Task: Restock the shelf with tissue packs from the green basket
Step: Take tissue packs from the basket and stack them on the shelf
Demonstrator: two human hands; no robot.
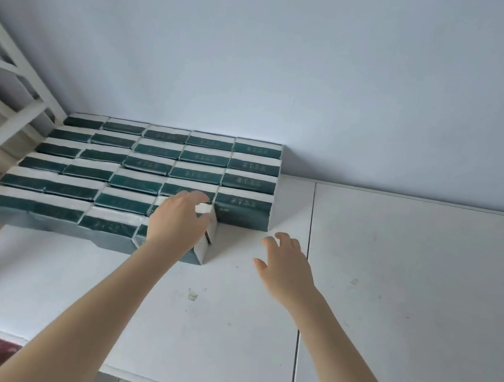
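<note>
We see first the pale blue-grey back wall (295, 66). Below it lies the flat white shelf board (394, 277), which is bare on its right half past a thin seam. Against the wall on the left sits the block of dark green and white plastic-wrapped tissue packs (137, 160). They are laid in tight rows, printed bands facing up, so that each row props the next and none is wasted on gaps. The rightmost column stops short, leaving an open spot at the front corner.

We judge the task to be well along and this moment to be one of seating a pack. The green basket is out of view, so we cannot tell how many packs remain in it.

The left hand (178, 225) lies over the dark green and white tissue pack at the block's front right (211, 225). Its fingers (197, 197) are curled over the pack's far edge and grasp it, likely to press it square against its neighbours. The right hand (286, 269) hovers above the bare shelf just beside that open spot. Its fingers (283, 238) are spread and released, holding nothing, and look ready to steady the pack's loose end.

A small yellowish stain (192, 295) marks the board nearer us.
</note>
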